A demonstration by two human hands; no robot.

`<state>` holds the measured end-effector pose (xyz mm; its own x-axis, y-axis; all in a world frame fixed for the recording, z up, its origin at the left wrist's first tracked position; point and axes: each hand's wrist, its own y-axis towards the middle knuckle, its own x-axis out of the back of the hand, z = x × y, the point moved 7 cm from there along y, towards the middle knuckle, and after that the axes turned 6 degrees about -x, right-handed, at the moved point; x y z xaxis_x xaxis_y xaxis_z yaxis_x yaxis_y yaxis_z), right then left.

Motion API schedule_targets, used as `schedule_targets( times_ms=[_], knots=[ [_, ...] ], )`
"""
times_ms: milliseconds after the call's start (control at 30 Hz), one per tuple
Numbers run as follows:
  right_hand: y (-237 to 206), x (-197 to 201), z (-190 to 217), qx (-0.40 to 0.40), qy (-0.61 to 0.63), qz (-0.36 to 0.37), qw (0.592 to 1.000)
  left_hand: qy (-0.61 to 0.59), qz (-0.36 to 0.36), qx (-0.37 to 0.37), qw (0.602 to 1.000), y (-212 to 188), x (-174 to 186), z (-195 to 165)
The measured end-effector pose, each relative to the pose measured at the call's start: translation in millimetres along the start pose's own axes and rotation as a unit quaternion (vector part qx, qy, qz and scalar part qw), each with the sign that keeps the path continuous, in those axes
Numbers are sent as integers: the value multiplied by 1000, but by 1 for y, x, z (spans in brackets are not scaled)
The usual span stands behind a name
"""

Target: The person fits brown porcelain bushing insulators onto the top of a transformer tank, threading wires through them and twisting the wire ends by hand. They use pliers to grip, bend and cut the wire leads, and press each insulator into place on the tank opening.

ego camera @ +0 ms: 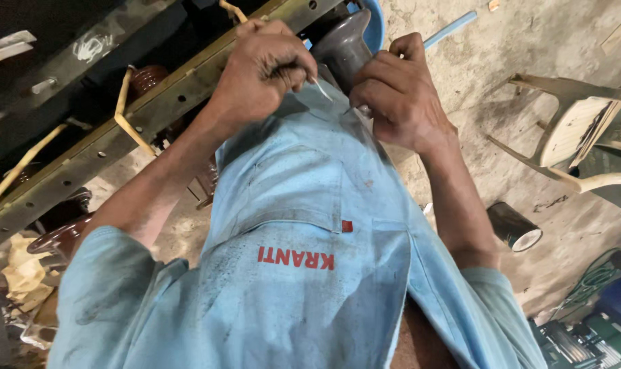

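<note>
My left hand (262, 68) is clenched, with a thin pale strip (322, 89) sticking out of its fingers toward the right. My right hand (399, 102) is curled close beside it, pinching a small shiny metal piece (362, 109) at its fingertips. Both hands meet just under a dark brown ceramic insulator (341, 44). My light blue shirt (303, 225) fills the lower middle of the view, and the strip's tip lies over its fabric. What the strip joins to inside the fist is hidden.
A long metal angle beam (153, 109) with bolt holes crosses the upper left, with brown insulators (146, 78) behind it. A pale plastic chair (576, 130) stands at right, a dark cylinder (515, 225) lies on the concrete floor, and a blue tub (375, 20) sits at top.
</note>
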<state>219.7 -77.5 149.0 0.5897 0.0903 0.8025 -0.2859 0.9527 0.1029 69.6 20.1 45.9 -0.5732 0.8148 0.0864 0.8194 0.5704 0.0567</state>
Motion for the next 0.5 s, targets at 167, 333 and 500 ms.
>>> schedule_targets(
  times_ms=[167, 333, 500],
  knots=[
    [28, 17, 15, 1, 24, -102, 995, 73, -8, -77, 994, 0, -3, -4],
    [47, -10, 21, 66, -22, -16, 997, 90, -2, -74, 993, -7, -5, 0],
    [-27, -16, -11, -51, -45, 52, 996, 23, -47, 50, 997, -3, 0, 9]
  ],
)
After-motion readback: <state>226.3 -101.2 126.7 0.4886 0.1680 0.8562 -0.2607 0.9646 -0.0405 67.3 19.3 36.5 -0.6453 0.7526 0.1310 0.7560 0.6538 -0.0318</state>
